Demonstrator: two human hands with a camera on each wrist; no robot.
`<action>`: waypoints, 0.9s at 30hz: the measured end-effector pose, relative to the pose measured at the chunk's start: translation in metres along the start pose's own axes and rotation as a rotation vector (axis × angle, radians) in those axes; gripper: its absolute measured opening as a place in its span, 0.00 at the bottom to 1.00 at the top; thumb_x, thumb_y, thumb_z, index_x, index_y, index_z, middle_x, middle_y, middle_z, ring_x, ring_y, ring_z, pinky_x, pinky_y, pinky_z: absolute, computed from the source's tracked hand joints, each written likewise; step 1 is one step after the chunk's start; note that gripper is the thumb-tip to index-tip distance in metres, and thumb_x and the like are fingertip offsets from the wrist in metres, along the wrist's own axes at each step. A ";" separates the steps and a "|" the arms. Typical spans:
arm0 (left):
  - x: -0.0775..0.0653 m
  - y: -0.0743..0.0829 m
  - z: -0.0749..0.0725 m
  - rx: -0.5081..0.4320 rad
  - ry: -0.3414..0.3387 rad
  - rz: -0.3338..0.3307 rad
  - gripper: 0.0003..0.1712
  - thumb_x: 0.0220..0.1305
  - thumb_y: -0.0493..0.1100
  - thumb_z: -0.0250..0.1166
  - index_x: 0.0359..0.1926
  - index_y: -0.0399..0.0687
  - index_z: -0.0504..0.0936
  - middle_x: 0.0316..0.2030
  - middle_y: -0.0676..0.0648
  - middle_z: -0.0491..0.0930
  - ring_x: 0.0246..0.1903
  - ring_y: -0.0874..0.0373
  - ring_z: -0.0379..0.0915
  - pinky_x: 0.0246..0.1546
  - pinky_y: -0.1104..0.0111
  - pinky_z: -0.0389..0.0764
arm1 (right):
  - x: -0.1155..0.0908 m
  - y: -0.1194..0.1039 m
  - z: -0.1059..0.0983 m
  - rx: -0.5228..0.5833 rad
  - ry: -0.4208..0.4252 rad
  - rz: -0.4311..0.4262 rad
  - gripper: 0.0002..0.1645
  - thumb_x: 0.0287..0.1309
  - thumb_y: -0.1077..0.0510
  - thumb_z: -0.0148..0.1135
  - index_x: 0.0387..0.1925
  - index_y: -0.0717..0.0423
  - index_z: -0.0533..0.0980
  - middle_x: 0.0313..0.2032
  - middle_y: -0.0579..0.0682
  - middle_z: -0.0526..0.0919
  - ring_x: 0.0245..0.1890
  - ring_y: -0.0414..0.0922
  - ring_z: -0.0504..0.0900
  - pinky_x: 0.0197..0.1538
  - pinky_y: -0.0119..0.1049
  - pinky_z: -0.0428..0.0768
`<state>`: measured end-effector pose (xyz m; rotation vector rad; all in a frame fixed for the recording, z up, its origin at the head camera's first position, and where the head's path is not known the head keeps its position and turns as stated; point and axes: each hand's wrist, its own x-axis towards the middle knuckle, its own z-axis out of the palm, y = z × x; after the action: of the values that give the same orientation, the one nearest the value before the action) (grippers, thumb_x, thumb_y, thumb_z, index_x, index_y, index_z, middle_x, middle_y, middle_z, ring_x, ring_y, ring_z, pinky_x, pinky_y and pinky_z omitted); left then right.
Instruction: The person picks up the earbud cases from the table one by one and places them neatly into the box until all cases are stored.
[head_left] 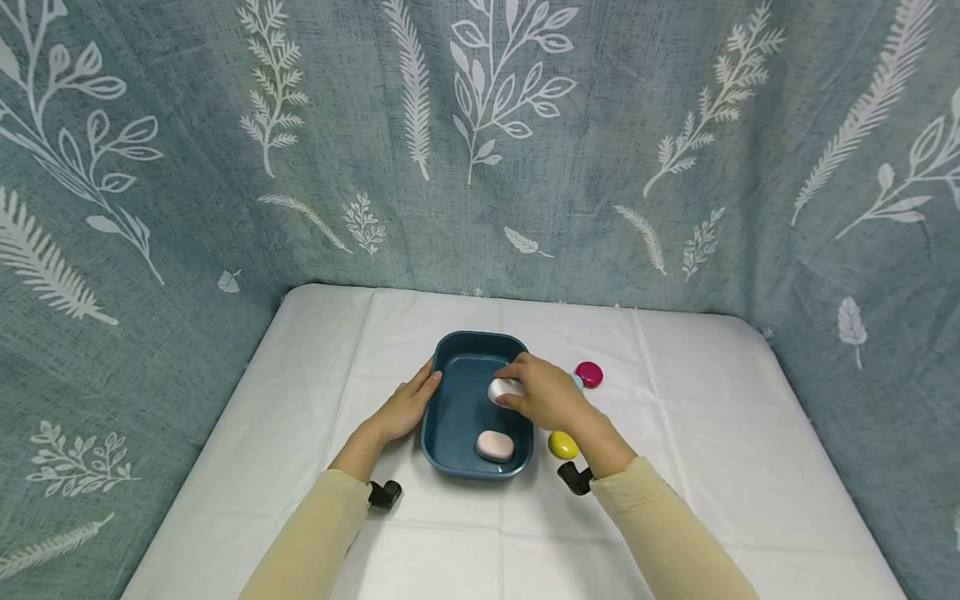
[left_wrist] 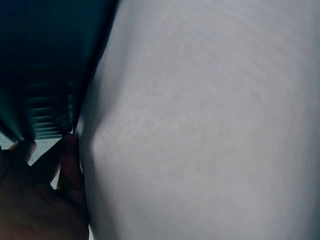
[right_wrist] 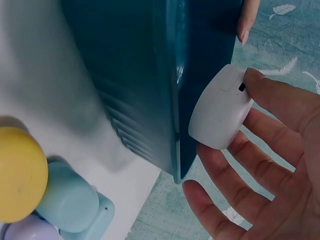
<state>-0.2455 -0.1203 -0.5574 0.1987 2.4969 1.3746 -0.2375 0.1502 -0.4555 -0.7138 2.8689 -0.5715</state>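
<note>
A dark blue rectangular tray (head_left: 450, 417) stands on the table. My left hand (head_left: 405, 408) rests along its left side, fingers rather straight, fingertips (left_wrist: 70, 142) at the outer wall in the left wrist view. My right hand (head_left: 547, 389) pinches a smooth white rounded case (right_wrist: 220, 107) between thumb and fingers, over the tray's right side. A small black mark shows near one end of that case. Inside the tray, toward its near right corner, lies a pale pink oval case (head_left: 495, 446).
Right of the tray are a yellow round piece (head_left: 562, 444) and a crimson one (head_left: 588, 374). Light blue pieces (right_wrist: 70, 200) and a lilac one (right_wrist: 32, 229) lie beside the yellow piece in the right wrist view. A patterned curtain (head_left: 480, 208) hangs behind the white-covered table (head_left: 300, 400).
</note>
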 end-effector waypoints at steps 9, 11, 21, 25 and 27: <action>0.001 -0.001 0.000 -0.001 0.001 0.003 0.41 0.75 0.78 0.35 0.82 0.76 0.47 0.81 0.50 0.56 0.75 0.40 0.57 0.73 0.33 0.57 | 0.006 -0.003 0.010 -0.027 -0.025 -0.020 0.26 0.63 0.48 0.74 0.59 0.54 0.83 0.48 0.50 0.82 0.45 0.47 0.83 0.49 0.45 0.83; 0.001 -0.001 0.000 0.000 0.001 0.006 0.41 0.75 0.77 0.35 0.83 0.76 0.47 0.81 0.50 0.56 0.76 0.39 0.57 0.73 0.33 0.57 | 0.007 -0.003 0.013 -0.037 -0.030 -0.024 0.26 0.64 0.48 0.73 0.60 0.54 0.83 0.48 0.51 0.82 0.44 0.47 0.83 0.47 0.45 0.83; 0.001 0.000 -0.001 0.005 -0.003 -0.002 0.41 0.76 0.77 0.35 0.83 0.75 0.47 0.81 0.51 0.55 0.77 0.38 0.56 0.73 0.33 0.56 | 0.011 0.000 0.026 -0.066 -0.057 0.003 0.24 0.63 0.48 0.74 0.59 0.50 0.84 0.51 0.49 0.83 0.46 0.48 0.84 0.48 0.46 0.83; 0.000 0.001 -0.001 0.002 -0.001 0.000 0.40 0.76 0.77 0.35 0.83 0.75 0.47 0.81 0.51 0.55 0.77 0.38 0.56 0.74 0.33 0.56 | 0.011 -0.002 0.029 -0.081 -0.068 0.002 0.23 0.63 0.48 0.74 0.58 0.50 0.85 0.50 0.49 0.82 0.43 0.47 0.83 0.45 0.45 0.83; 0.001 0.001 -0.001 0.002 0.001 0.002 0.40 0.76 0.76 0.35 0.83 0.75 0.47 0.81 0.51 0.55 0.77 0.38 0.56 0.73 0.33 0.56 | 0.011 -0.003 0.030 -0.082 -0.072 -0.002 0.24 0.63 0.49 0.74 0.58 0.50 0.85 0.49 0.49 0.82 0.42 0.47 0.83 0.43 0.45 0.83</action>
<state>-0.2463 -0.1200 -0.5565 0.2007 2.4998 1.3738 -0.2396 0.1330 -0.4827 -0.7338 2.8393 -0.4222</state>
